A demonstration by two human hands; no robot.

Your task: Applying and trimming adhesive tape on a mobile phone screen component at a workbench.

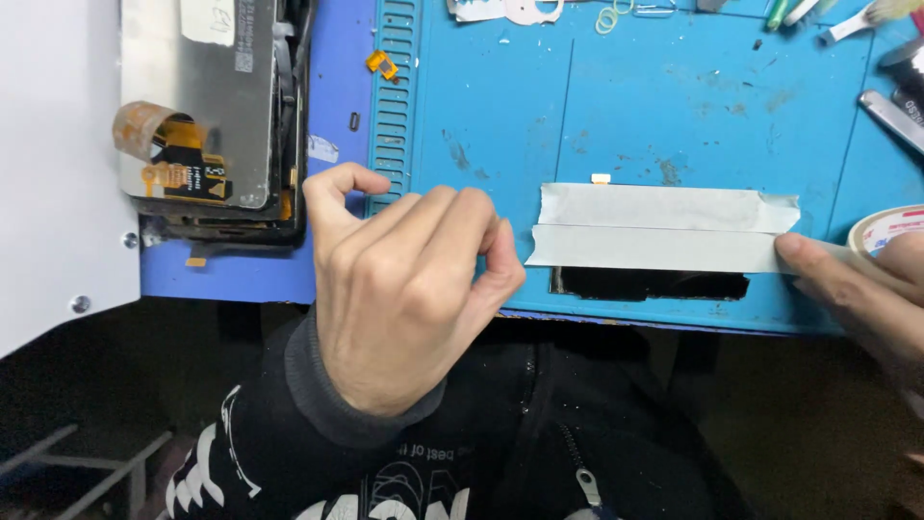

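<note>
Two strips of masking tape (664, 228) lie side by side near the front edge of the blue mat (674, 106) on the table, long axis running left to right, over a dark flat part (650, 283). The left hand (404, 299) curls loosely, fingers (505, 274) touching the lower strip's left end, pinching nothing visibly. The right hand (857, 289) at the strip's right end grips the tape roll (885, 229), fingertip pressing the tape down. A dismantled screen assembly (217, 116) lies near the back-left corner.
</note>
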